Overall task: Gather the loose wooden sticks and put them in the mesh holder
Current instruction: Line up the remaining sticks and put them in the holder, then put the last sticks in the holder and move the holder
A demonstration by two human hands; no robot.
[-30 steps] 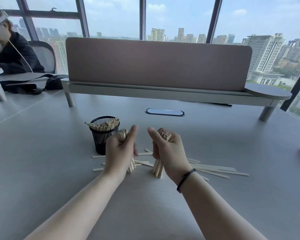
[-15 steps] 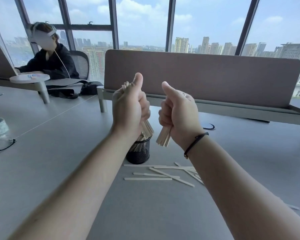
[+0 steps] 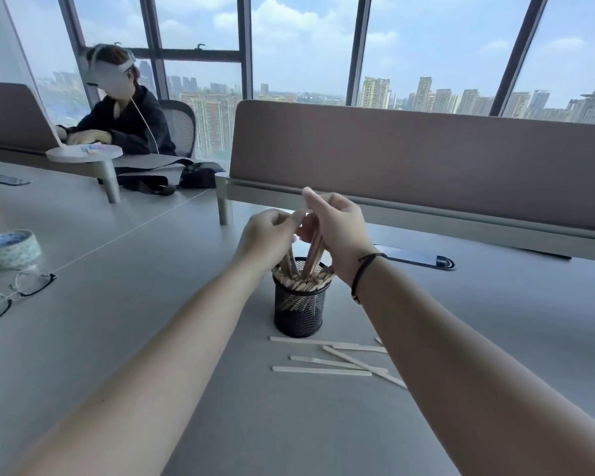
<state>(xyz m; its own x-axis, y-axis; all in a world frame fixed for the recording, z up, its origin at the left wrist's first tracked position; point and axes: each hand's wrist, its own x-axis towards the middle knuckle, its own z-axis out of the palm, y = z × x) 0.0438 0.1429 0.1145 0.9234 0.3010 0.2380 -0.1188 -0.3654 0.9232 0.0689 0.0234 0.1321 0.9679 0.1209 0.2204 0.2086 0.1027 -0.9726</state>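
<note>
A black mesh holder point(image 3: 299, 312) stands on the grey desk, packed with wooden sticks point(image 3: 303, 281) that reach its rim. Both my hands hover right above it. My left hand point(image 3: 267, 235) is shut on a small bundle of sticks whose lower ends dip into the holder. My right hand point(image 3: 337, 228) grips another bundle, also pointing down into the holder. Several loose wooden sticks point(image 3: 323, 367) lie flat on the desk just in front of the holder, partly hidden by my right forearm.
A desk divider panel point(image 3: 426, 159) runs behind the holder. Glasses point(image 3: 11, 293) and a roll of patterned tape point(image 3: 9, 247) lie at the left. A seated person wearing a headset point(image 3: 124, 115) works at the far left, with a black bag point(image 3: 172, 178) nearby.
Both hands lifted their stick bundles off the desk, then came down over the holder, so the bundles' ends now sit inside it. The view has shifted to the left.
</note>
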